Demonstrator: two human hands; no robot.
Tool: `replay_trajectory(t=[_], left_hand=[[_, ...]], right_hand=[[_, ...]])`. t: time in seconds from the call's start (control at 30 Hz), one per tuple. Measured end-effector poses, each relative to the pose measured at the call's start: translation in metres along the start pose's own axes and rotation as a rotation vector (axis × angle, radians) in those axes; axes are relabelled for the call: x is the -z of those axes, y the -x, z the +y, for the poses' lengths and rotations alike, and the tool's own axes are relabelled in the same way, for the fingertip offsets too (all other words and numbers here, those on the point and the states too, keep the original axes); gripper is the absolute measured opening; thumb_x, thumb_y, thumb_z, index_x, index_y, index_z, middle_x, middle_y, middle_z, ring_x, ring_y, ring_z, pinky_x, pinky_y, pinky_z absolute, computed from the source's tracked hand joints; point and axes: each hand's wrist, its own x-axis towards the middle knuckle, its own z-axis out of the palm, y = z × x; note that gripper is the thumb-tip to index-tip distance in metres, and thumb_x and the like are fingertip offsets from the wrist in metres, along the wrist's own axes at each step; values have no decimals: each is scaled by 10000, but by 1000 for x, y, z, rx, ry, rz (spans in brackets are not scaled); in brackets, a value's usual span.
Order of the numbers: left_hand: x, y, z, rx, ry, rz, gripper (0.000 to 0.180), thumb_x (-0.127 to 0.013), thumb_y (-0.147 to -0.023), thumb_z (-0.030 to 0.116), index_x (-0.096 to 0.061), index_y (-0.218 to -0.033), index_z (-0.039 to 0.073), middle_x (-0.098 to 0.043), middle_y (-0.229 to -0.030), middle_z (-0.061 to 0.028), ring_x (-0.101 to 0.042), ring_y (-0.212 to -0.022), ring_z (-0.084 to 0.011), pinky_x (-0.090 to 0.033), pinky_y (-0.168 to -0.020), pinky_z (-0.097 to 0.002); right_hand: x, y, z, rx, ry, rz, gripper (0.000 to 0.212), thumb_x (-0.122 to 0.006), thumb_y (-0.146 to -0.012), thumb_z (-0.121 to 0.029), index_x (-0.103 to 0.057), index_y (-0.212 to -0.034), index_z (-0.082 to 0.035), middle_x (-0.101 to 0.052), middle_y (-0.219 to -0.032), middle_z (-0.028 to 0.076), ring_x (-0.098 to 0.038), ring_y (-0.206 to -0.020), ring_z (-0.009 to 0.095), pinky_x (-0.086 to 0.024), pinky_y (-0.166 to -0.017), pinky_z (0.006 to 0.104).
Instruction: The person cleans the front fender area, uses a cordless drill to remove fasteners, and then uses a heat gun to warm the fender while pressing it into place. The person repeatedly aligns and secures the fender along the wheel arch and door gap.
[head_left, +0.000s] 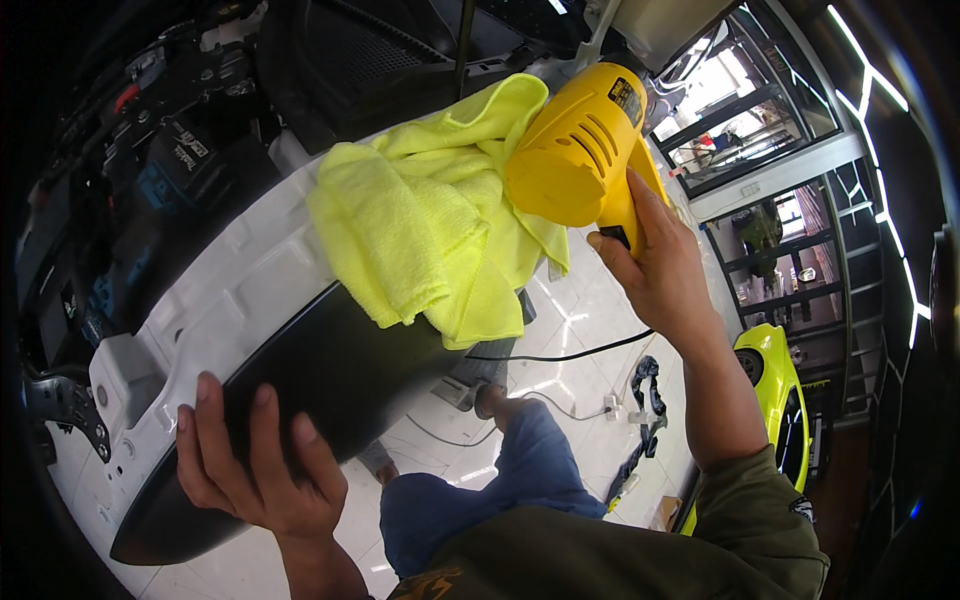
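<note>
My right hand [655, 245] is wrapped round the handle of a yellow heat gun [575, 145], whose front end points away toward the far side of the car. Its rounded back end faces me, beside a crumpled lime-yellow microfibre cloth [430, 215] draped over the edge of the car body. Below the cloth curves a glossy black fender panel [330, 370]. On its lower left part lies my left hand [265, 465], fingers spread and pressed against the surface, holding nothing. The cloth hides the upper part of the panel.
Bare white metal body edge [235, 270] borders the engine bay [170, 170] at the left. A black cord [570, 358] runs below the heat gun. Cables and a power strip [612, 405] lie on the tiled floor. A lime-yellow car [775, 400] stands at the right.
</note>
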Motion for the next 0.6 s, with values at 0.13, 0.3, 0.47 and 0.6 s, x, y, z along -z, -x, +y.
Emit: replay_trajectory(t=[0.13,0.3,0.47,0.6], left_hand=[[1,3,-2,-7,-23,-5,273,-506,-956,238,-634,-1126,67,-555,-1310,-190,-401,-1266,-357,-318,-1032,-449],[3,1,-1,51,145,98,274,-464,-965,148,-583,-1148,-17,-568,-1291,-195,-474,-1230,-366,-358,-1039,-468],[-12,-21,80,-60,1144,36,398,-429,-963,97,-424,-1302,-113,-571,-1209,-279,-607,-1083,-342,-482,-945,-418],[-88,-107,246,456,2064,-347,654,-564,-955,147,-211,-1457,-81,-452,-1404,-235,-470,-1280,-258,-343,-1073,-348]], right_hand=[[7,8,-2,17,-50,-30,643,-697,-837,-243,-414,-1349,22,-602,-1114,247,-624,-988,397,-493,-879,418],[45,80,29,125,-136,-80,679,-732,-803,-268,-435,-1342,18,-611,-1104,228,-621,-1002,406,-501,-864,407],[83,166,72,-168,-578,118,303,-594,-887,-138,-566,-1139,27,-629,-1011,131,-625,-873,243,-506,-787,341],[92,181,131,-480,-805,381,311,-521,-934,-137,-479,-1204,12,-595,-923,93,-580,-709,159,-486,-618,290]])
